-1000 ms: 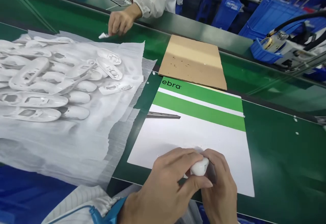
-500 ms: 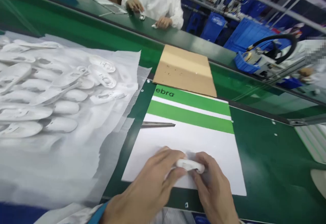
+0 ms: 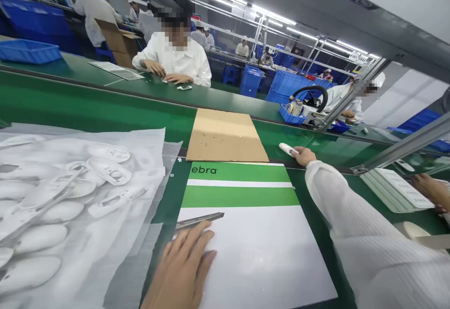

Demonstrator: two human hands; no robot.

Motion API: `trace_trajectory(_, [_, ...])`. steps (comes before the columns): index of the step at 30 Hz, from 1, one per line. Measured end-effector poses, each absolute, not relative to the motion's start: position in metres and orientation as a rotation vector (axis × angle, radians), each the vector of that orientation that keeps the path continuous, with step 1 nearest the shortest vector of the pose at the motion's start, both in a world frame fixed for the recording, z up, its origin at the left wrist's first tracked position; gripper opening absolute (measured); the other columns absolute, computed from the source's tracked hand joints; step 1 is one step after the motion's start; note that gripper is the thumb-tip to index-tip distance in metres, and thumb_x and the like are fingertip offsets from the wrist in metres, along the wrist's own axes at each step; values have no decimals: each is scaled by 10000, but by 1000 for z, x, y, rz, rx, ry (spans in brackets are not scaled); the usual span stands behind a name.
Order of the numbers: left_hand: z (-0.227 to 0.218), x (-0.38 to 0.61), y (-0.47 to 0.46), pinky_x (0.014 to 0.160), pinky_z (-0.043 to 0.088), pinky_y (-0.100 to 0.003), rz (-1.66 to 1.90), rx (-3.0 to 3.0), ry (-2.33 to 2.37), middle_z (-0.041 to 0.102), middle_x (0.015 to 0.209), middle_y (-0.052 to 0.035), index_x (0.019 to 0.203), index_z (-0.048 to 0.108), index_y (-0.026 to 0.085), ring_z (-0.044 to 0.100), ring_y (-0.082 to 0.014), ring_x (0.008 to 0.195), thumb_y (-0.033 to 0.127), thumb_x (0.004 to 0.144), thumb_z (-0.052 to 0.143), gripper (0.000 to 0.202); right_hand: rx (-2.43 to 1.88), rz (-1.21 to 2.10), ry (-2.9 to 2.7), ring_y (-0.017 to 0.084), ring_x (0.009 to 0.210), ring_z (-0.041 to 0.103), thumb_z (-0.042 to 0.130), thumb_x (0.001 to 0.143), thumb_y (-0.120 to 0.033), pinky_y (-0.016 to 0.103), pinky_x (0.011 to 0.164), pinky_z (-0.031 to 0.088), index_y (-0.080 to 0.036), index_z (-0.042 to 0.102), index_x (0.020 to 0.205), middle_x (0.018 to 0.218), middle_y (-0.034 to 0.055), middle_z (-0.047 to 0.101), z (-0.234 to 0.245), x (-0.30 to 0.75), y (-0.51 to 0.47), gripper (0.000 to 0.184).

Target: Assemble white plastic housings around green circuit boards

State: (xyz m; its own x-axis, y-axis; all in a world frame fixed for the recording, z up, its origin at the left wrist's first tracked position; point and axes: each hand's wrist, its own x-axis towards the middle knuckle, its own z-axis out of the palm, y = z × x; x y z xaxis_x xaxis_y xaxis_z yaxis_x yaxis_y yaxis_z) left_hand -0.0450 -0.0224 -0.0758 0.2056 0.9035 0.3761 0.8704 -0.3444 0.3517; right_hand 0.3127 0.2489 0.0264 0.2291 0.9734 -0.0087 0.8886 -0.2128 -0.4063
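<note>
My right hand [image 3: 304, 156] reaches far forward, fingers closed on one end of a white oval plastic housing [image 3: 287, 149] at the edge of the green conveyor belt. My left hand [image 3: 186, 262] lies with its fingers stretched out at the left side of the white and green sheet [image 3: 260, 248]. Its fingertips are close by a pair of metal tweezers [image 3: 202, 219]; whether they touch, I cannot tell. Many similar white plastic housings [image 3: 42, 238] lie in a pile on white foam wrapping [image 3: 91, 271] to the left.
A brown cardboard sheet [image 3: 227, 135] lies across the belt edge. Facing me, a co-worker handles small parts at the far bench [image 3: 242, 102]. To the right are a stack of white trays [image 3: 397, 187], a slanted metal post [image 3: 372, 154] and another person's hand [image 3: 431, 189].
My hands were together on the white housing over the sheet. The right hand has carried it forward and right to the belt; the left has let go and moved toward the tweezers. The view has tilted up.
</note>
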Motion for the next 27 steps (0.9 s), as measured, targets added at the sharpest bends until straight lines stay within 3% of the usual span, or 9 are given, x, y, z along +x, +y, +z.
trace_trajectory(4, [-68, -50, -18, 805, 512, -385, 777, 2403, 1792, 619, 1348, -17, 1131, 639, 286, 593, -268, 1109, 256, 939, 526, 225, -2087, 244, -1863, 251, 1190, 566, 480, 990, -404, 442, 992, 457, -156, 568, 1305, 1340, 107, 552, 8, 293, 249, 411])
trace_trajectory(9, [-68, -47, -21, 855, 500, -400, 749, 2355, 1882, 595, 1367, -6, 1152, 629, 283, 551, -261, 1151, 232, 965, 478, 246, -1892, 367, -2130, 238, 1065, 632, 674, 854, -433, 352, 901, 488, -238, 628, 1283, 1173, 82, 698, -18, 249, 247, 473])
trace_trajectory(12, [-69, -47, -24, 877, 496, -407, 758, 2356, 1859, 578, 1380, 4, 1169, 612, 284, 531, -256, 1164, 230, 967, 484, 245, -1895, 308, -2123, 298, 1102, 612, 590, 898, -440, 448, 895, 489, -225, 621, 1288, 1200, 119, 682, -26, 231, 241, 446])
trace_trajectory(16, [-68, -49, -23, 870, 497, -422, 779, 2333, 1838, 582, 1367, 1, 1165, 599, 282, 523, -264, 1164, 224, 964, 494, 235, -1862, 123, -2089, 398, 1280, 459, 510, 931, -381, 615, 959, 404, -170, 566, 1334, 1385, 195, 535, -28, 216, 211, 458])
trace_trajectory(21, [-60, -38, -26, 897, 500, -465, 719, 2221, 1838, 581, 1367, -33, 1156, 601, 260, 533, -278, 1178, 179, 971, 452, 252, -1524, 162, -2277, 273, 1300, 471, 499, 947, -370, 457, 1022, 440, -228, 561, 1328, 1424, 91, 528, -51, 188, 144, 411])
trace_trajectory(24, [-39, -38, -37, 983, 491, -486, 646, 2133, 1797, 558, 1401, -33, 1168, 592, 261, 508, -268, 1256, 158, 960, 463, 266, -1326, 98, -2242, 262, 1259, 513, 408, 992, -335, 451, 1035, 441, -205, 634, 1235, 1349, 84, 598, -73, 176, 114, 356])
trace_trajectory(27, [-8, -61, -46, 1100, 445, -430, 580, 2073, 1720, 507, 1459, -10, 1226, 562, 294, 452, -218, 1350, 237, 961, 516, 275, -1178, 70, -2192, 254, 1151, 582, 439, 982, -359, 453, 1028, 454, -205, 693, 1132, 1233, 74, 667, -84, 175, 106, 332])
